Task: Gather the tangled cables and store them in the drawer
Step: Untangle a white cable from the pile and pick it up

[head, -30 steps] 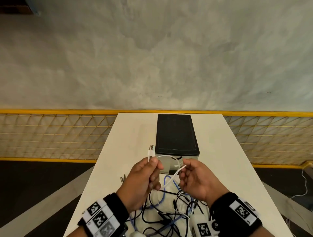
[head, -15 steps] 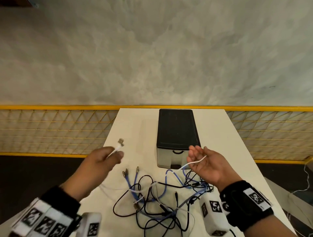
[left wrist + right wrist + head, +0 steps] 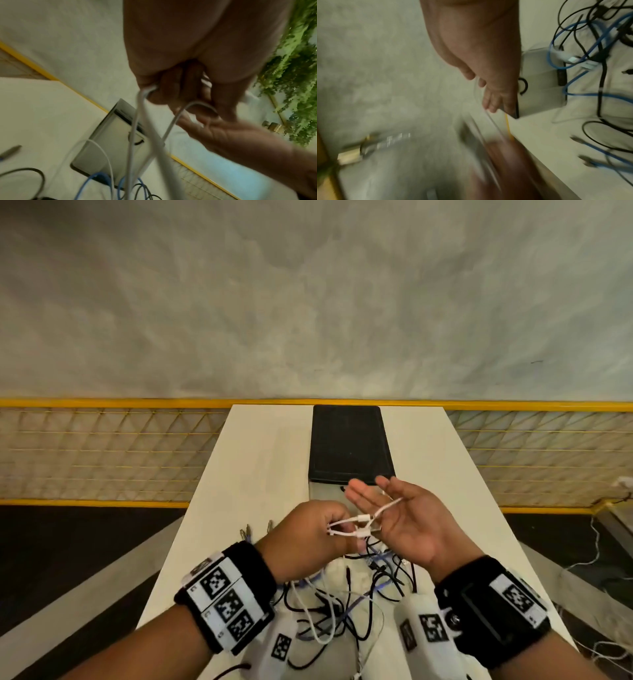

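Note:
My left hand grips a white cable in curled fingers, folded into a small loop with its plugs beside my right palm. My right hand is held palm up with straight fingers, and the cable's far strand lies across them. In the left wrist view the white cable hangs down from the left fingers toward the pile. Black, blue and white tangled cables lie on the white table under both wrists. The drawer box, black-topped with a pale front, stands shut just beyond my hands.
The table is narrow, with its left and right edges close to my arms. A yellow mesh rail runs behind it in front of a grey wall. Loose blue-cable plugs lie left of the pile. More wires trail on the floor at right.
My left hand has swung back in from the far left with the white cable's end and now meets the right hand. The right hand has stayed in front of the drawer box.

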